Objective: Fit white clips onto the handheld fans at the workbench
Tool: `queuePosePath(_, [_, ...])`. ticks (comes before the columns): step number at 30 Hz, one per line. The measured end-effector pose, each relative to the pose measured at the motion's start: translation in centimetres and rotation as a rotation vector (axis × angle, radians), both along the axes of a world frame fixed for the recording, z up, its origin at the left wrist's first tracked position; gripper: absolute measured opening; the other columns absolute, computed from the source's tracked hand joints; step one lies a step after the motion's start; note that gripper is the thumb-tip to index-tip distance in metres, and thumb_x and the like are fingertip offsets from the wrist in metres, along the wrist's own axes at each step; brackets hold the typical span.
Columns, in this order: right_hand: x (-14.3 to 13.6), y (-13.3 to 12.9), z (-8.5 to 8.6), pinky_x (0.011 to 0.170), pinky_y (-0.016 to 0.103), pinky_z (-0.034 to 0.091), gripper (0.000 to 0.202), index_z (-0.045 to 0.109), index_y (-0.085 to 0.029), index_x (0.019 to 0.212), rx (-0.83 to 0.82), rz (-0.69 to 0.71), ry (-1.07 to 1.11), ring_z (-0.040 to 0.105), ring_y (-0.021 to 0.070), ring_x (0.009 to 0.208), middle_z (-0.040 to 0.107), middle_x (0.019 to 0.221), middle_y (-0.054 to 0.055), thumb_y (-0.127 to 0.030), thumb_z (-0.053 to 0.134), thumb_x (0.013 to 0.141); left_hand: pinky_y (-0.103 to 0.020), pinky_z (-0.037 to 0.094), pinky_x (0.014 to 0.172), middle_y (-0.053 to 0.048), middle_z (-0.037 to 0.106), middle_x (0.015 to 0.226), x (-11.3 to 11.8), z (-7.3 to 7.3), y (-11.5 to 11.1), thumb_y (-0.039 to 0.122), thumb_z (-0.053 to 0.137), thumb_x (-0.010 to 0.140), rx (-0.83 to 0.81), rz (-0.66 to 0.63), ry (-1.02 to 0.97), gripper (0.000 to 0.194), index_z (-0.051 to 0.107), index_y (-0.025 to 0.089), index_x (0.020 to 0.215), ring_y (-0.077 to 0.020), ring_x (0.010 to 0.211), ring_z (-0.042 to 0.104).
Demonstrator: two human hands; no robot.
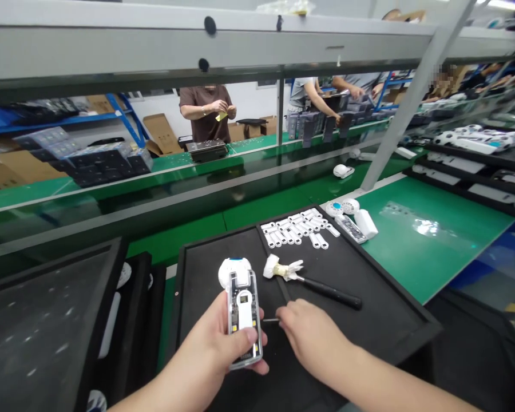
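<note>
A white device with a clear casing (257, 343) is in my left hand (223, 337), its round white head pointing away and my thumb lying on its lower part. A white label-like piece (244, 309) shows on its face. Just right of it, my right hand (311, 337) pinches a thin metal rod (271, 320) whose end points to the device's side. Beyond my hands, a hammer (332, 293) with a wrapped white head lies on the black tray (360, 269). Several small white pieces (298, 229) lie in rows at the tray's far side.
More device parts (352, 228) lie on the green bench (442, 223) beyond the tray. Black trays are stacked at left (47, 320) and right (467, 166). A metal shelf beam (111, 51) crosses above. People work across the conveyor.
</note>
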State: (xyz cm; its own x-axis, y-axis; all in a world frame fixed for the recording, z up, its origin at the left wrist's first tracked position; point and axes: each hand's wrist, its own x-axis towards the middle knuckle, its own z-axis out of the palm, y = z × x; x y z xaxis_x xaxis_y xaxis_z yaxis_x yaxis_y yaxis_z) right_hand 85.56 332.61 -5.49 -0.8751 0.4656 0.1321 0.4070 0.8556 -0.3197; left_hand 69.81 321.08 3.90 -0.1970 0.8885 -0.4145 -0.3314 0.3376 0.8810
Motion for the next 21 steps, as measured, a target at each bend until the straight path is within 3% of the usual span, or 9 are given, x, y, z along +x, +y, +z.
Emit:
queuePosePath(5, [-0.3, -1.3, -2.6, 0.066, 0.033, 0.039, 0.017, 0.064, -0.02, 0.082, 0.062, 0.009, 0.014, 0.057, 0.021, 0.074, 0.062, 0.077, 0.001, -0.004, 0.062, 0.08, -0.03, 0.054, 0.057, -0.004, 0.06, 0.086, -0.2, 0.2, 0.0, 0.04, 0.084, 0.069, 0.002, -0.003, -0.023, 0.047, 0.056, 0.016, 0.098, -0.0168, 0.068, 0.061])
queuePosePath(10, [-0.5, -2.0, -3.8, 0.067, 0.034, 0.038, 0.017, 0.064, -0.021, 0.086, 0.126, 0.049, 0.093, 0.053, 0.0204, 0.074, 0.06, 0.079, 0.001, -0.006, 0.064, 0.08, -0.029, 0.054, 0.055, -0.005, 0.062, 0.087, -0.3, 0.0, 0.2, 0.034, 0.079, 0.074, 0.067, -0.019, -0.015, 0.035, 0.059, 0.017, 0.098, -0.0182, 0.073, 0.059])
queuePosePath(13, [-0.7, -2.4, -4.2, 0.064, 0.036, 0.035, 0.011, 0.062, -0.02, 0.082, 0.198, 0.075, 0.136, 0.051, 0.0213, 0.07, 0.058, 0.076, 0.002, -0.01, 0.065, 0.082, -0.032, 0.055, 0.051, -0.004, 0.062, 0.088, 0.1, 0.1, 0.6, 0.041, 0.072, 0.08, 0.033, 0.047, -0.006, 0.029, 0.058, 0.019, 0.091, -0.0189, 0.07, 0.059])
queuePosePath(17, [-1.2, -2.5, -4.9, 0.061, 0.037, 0.038, 0.009, 0.061, -0.019, 0.079, 0.293, 0.116, 0.156, 0.052, 0.0218, 0.069, 0.058, 0.074, 0.004, -0.022, 0.07, 0.079, -0.028, 0.053, 0.045, -0.005, 0.064, 0.081, -0.2, -0.4, 1.1, 0.049, 0.067, 0.083, -0.176, 0.189, 0.149, 0.033, 0.06, 0.019, 0.093, -0.0196, 0.065, 0.06])
queuePosePath(21, [-3.0, -1.9, -6.3, 0.052, 0.035, 0.037, 0.014, 0.06, -0.019, 0.07, 0.342, 0.137, 0.118, 0.051, 0.0207, 0.06, 0.057, 0.065, 0.004, -0.027, 0.068, 0.077, -0.027, 0.056, 0.052, -0.012, 0.069, 0.079, -4.6, -1.4, 3.9, 0.052, 0.061, 0.086, -0.533, 0.263, 0.484, 0.043, 0.063, 0.012, 0.101, -0.022, 0.072, 0.066])
